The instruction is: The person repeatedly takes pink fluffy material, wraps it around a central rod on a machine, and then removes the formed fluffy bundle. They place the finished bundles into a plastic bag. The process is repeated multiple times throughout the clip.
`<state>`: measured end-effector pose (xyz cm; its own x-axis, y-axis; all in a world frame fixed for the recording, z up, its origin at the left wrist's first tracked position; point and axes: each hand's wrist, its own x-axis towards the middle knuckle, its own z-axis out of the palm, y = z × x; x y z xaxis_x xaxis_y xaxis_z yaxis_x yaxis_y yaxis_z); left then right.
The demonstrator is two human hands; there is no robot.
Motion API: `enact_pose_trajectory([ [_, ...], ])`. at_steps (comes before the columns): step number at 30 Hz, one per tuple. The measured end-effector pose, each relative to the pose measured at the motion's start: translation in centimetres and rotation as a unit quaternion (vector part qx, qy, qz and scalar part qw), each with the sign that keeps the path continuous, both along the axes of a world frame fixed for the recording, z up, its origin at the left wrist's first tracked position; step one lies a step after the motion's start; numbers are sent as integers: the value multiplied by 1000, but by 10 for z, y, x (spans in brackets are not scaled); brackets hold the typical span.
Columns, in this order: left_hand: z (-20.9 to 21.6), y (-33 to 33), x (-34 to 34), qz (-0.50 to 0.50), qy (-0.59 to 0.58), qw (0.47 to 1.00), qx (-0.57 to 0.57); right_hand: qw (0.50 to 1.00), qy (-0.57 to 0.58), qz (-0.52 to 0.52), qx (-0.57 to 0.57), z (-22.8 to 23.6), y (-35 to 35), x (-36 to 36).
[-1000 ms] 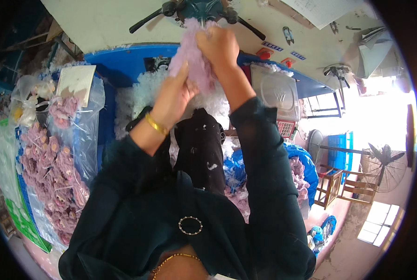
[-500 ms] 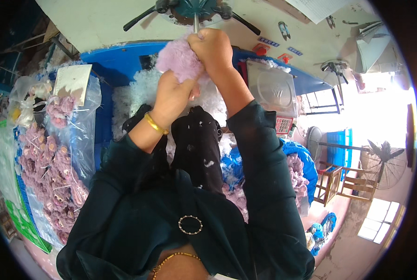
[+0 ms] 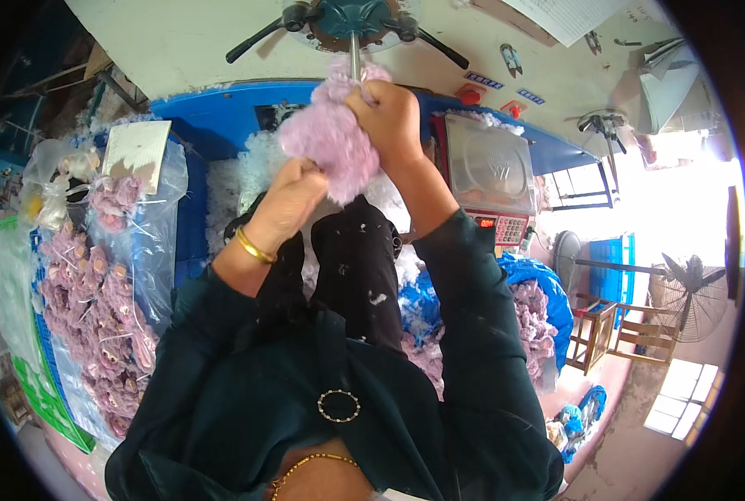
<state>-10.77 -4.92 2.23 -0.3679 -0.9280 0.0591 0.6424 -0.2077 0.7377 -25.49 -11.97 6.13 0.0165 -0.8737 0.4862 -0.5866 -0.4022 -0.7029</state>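
Note:
A fluffy pink plush toy point(image 3: 332, 149) hangs at the metal tube point(image 3: 355, 60) of a dark green stuffing machine point(image 3: 349, 23). Fingers closed, my right hand point(image 3: 387, 121) grips the plush on its right side, just below the tube. My left hand point(image 3: 287, 200) pinches its lower left edge, with a gold bangle on that wrist. The plush looks rounded, and its upper part lies round the tube's end. Part of it is hidden behind my right fingers.
White stuffing point(image 3: 234, 179) fills a blue bin point(image 3: 197, 104) beneath the pale panel. Pink plush pieces point(image 3: 97, 309) are heaped at left. At right stand a scale point(image 3: 497, 179), a blue bag point(image 3: 548, 288) of more pink pieces, a wooden chair point(image 3: 593, 334) and a fan point(image 3: 688, 296).
My left hand has moved down and left, and my right hand slightly down. More of the plush shows now, stretched lower between my hands. Both hands keep hold.

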Motion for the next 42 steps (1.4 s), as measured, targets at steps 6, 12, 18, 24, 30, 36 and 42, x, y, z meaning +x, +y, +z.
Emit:
enact_pose_trajectory([
  [6, -2, -3, -4, -38, 63, 991, 111, 983, -145, 114, 18, -19, 1, -13],
  [12, 3, -47, -28, 225, -342, 868, -280, 990, -48, 76, -109, -23, -52, -15],
  [18, -10, -23, -9, 91, -252, 948, -170, 987, -2, 100, -126, -9, -20, -9],
  [24, 28, -34, 0, -24, -95, 995, 25, 998, 34, -21, -47, 10, -24, 7],
  [30, 20, -19, 16, -98, -51, 994, 24, 1000, 0, -8, -5, 6, -1, 5],
  [36, -29, -37, 35, -91, 69, 992, 54, 996, -42, 39, 70, 16, 12, 3],
  [42, 7, -25, -6, -207, 171, 949, 163, 865, -342, 202, 307, 4, 13, -32],
])
